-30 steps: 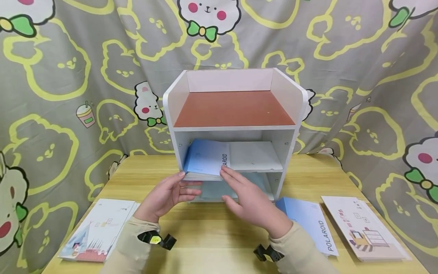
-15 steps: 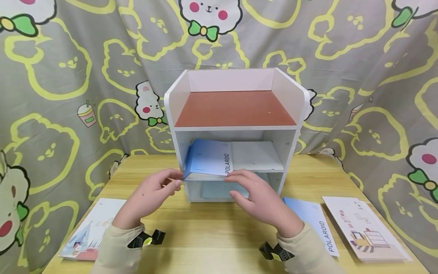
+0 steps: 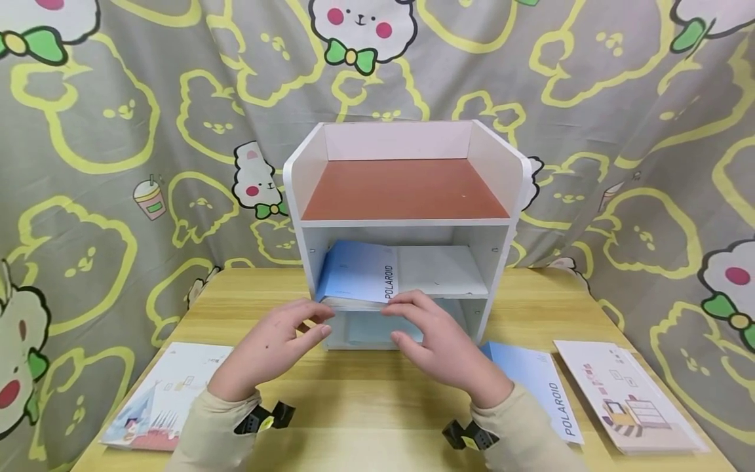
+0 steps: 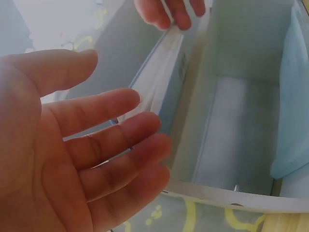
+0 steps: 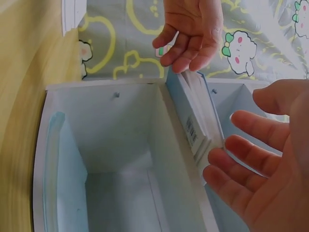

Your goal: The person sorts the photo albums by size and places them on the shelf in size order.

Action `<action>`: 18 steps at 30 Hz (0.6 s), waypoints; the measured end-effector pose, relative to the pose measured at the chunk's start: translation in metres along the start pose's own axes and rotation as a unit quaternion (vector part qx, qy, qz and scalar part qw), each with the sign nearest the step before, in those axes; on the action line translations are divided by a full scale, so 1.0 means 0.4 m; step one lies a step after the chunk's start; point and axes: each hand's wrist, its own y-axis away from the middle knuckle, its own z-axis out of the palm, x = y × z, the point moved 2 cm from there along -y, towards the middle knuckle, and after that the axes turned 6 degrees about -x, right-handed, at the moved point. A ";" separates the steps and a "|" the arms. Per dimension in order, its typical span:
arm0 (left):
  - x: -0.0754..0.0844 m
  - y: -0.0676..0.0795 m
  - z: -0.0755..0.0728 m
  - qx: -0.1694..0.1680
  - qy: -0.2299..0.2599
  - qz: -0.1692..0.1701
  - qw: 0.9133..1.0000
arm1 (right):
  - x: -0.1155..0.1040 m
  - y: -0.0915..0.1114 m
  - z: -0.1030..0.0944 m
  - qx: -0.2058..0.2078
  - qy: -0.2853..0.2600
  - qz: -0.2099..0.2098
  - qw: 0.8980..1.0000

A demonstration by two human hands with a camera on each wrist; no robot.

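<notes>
Your left hand (image 3: 271, 341) and right hand (image 3: 442, 347) are raised in front of a small white shelf unit (image 3: 407, 221), palms turned toward each other and a gap between them. On both, the fingers are relaxed and slightly bent, a little spread, with the thumb apart; neither hand grips or pinches anything.

The blue POLAROID book (image 3: 360, 272) lies on the middle shelf (image 3: 442, 275), just beyond your fingertips. Its left front corner is at your left fingertips, and its lettered right side ends by your right fingertips. White page edges face you between blue covers, and the right wrist view shows a barcode on the underside. Whether your fingertips actually touch the book or stop just short of it, you cannot tell from these views. The bare half of the middle shelf extends beyond your right fingertips. In the compartment below, behind and between your hands, is a pale blue item (image 3: 371, 328).

Outward of your right forearm, a second blue POLAROID book (image 3: 531, 377) lies on the wood-grain table (image 3: 354, 419), partly behind your sleeve; farther out that way is a booklet stack with a truck drawing (image 3: 628, 396). Outward of your left forearm lies an illustrated booklet (image 3: 171, 387), partly covered by your arm.
</notes>
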 end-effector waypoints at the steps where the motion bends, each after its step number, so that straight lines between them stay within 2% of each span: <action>1: -0.001 -0.002 0.001 -0.001 -0.001 -0.002 1.000 | 0.003 0.000 0.002 0.001 -0.003 -0.002 1.000; 10: -0.007 -0.012 0.013 0.006 0.010 -0.014 1.000 | 0.019 -0.007 0.021 -0.003 0.000 -0.012 1.000; 18: -0.016 -0.021 0.018 0.013 0.008 -0.046 0.999 | 0.028 -0.010 0.042 -0.027 0.005 0.013 1.000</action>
